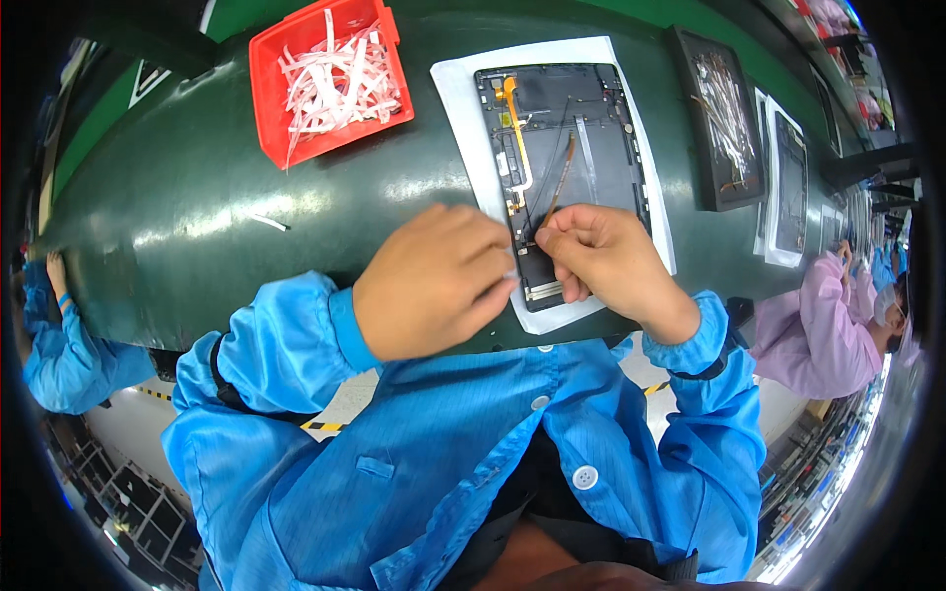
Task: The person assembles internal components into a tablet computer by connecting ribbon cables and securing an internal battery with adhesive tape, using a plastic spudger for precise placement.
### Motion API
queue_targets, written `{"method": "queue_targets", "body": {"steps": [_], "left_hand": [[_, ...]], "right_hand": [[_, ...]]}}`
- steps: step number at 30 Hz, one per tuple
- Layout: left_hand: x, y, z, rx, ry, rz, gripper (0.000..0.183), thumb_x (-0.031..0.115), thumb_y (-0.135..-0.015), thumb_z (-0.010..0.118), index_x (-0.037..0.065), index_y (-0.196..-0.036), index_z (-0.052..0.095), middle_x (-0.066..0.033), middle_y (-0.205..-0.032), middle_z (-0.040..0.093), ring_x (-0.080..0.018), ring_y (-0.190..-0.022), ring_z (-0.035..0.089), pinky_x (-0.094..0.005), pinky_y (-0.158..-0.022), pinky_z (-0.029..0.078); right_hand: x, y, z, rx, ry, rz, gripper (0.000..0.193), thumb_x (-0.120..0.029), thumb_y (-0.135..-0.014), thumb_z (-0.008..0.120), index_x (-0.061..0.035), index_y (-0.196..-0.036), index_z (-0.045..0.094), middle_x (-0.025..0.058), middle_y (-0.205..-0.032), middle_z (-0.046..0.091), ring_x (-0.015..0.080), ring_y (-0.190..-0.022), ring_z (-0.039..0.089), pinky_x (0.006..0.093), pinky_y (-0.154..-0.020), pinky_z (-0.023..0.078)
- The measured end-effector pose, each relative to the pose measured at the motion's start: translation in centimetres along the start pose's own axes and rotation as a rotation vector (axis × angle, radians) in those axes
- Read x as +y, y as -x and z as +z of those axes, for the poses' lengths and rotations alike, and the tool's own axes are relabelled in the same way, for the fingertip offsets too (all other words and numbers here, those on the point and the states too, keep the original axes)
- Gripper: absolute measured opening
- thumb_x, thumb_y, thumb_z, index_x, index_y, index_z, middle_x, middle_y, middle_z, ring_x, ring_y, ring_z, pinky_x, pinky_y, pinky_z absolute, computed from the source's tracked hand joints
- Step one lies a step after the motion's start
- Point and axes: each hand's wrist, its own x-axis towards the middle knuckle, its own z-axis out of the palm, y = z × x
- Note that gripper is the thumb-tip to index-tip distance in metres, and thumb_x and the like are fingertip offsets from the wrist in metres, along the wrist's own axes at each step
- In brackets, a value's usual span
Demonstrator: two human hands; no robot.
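A black tablet housing [616, 163] lies open-side up on a white sheet [461, 110], with an orange ribbon cable [517, 138] along its left side. Over the lower part of the housing, my right hand [609, 258] pinches a thin brown flex cable [562, 185] between thumb and fingers; the strip slants up and away from the fingertips. To its left, my left hand [429, 281] is closed, slightly blurred, with its fingertips over the housing's lower left edge. Whatever lies between those fingers is hidden.
A red bin [266, 94] full of white and pink strips stands at the far left. To the right are a black tray [690, 128] of thin flex cables and another housing [790, 182]. A small white strip [269, 223] lies on the green table [148, 197]. People sit on both sides.
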Motion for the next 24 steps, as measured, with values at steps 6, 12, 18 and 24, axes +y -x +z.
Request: {"method": "queue_targets", "body": {"steps": [6, 12, 18, 24], "left_hand": [[-0.5, 1.6, 1.8, -0.034, -0.046, 0.170, 0.027, 0.013, -0.079, 0.088, 0.004, -0.098, 0.070, -0.0150, -0.127, 0.068, -0.0336, -0.121, 0.065, -0.0490, -0.101, 0.054], [-1.2, 1.7, 1.7, -0.052, 0.004, 0.175, 0.032, 0.014, -0.079, 0.088, 0.004, -0.104, 0.072, -0.0151, -0.130, 0.067, -0.0335, -0.122, 0.064, -0.0498, -0.103, 0.054], [-1.2, 1.9, 2.1, 0.042, 0.115, 0.060, 0.032, 0.009, -0.082, 0.087, 0.003, -0.110, 0.074, -0.0146, -0.129, 0.067, -0.0353, -0.120, 0.065, -0.0470, -0.102, 0.054], [-0.7, 1.1, 2.5, 0.178, 0.299, -0.189, 0.031, 0.007, -0.086, 0.088, 0.003, -0.115, 0.077, -0.0136, -0.130, 0.067, -0.0304, -0.108, 0.065, -0.0395, -0.092, 0.055]], "right_hand": [[-0.3, -0.2, 0.6, 0.010, 0.025, 0.060, 0.020, -0.019, -0.109, 0.066, 0.0003, -0.108, 0.073, 0.0022, -0.079, 0.068, 0.0095, -0.059, 0.066, 0.0248, -0.052, 0.049], [-0.3, -0.1, 0.9, 0.046, 0.036, 0.053, 0.019, -0.016, -0.108, 0.066, 0.0012, -0.108, 0.073, 0.0028, -0.079, 0.069, 0.0096, -0.061, 0.068, 0.0247, -0.054, 0.051], [-0.3, 0.1, 0.8, 0.064, 0.060, 0.040, 0.018, -0.016, -0.108, 0.067, 0.0014, -0.108, 0.073, 0.0033, -0.079, 0.070, 0.0088, -0.062, 0.067, 0.0247, -0.055, 0.052], [2.2, 0.8, 1.1, -0.009, -0.084, -0.168, 0.015, -0.015, -0.108, 0.072, -0.0001, -0.110, 0.074, -0.0025, -0.077, 0.067, 0.0042, -0.066, 0.063, 0.0225, -0.060, 0.051]]}}
